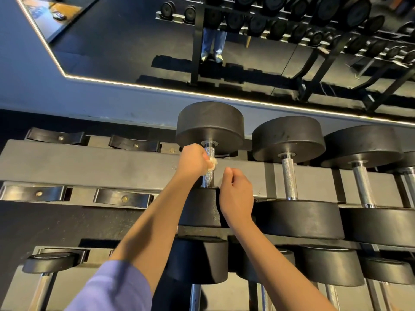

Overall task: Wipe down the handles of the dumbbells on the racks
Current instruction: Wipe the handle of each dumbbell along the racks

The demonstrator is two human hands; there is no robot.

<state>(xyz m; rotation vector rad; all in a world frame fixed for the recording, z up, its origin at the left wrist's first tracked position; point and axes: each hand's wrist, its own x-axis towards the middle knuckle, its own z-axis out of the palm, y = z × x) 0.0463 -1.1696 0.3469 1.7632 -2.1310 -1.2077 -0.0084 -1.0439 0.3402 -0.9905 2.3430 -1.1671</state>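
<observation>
The left hand (194, 161) covers most of the white wipe (212, 163). Only a crumpled edge shows against the knurled handle (208, 179), and the fingers lie out of sight behind the hand. The right hand (235, 195) and its wrist hide part of that dumbbell's near head (199, 207). The rightmost dumbbell (409, 161) is cut by the frame edge, and the lower-tier handles (195, 297) run off the bottom. In the mirror (134, 41), the small items (58, 15) on an orange surface are too small to identify.

i stood in a gym: tiered racks (139, 163) held rubber-headed dumbbells (289, 153), and a wall mirror (134, 41) reflected more rows.
</observation>
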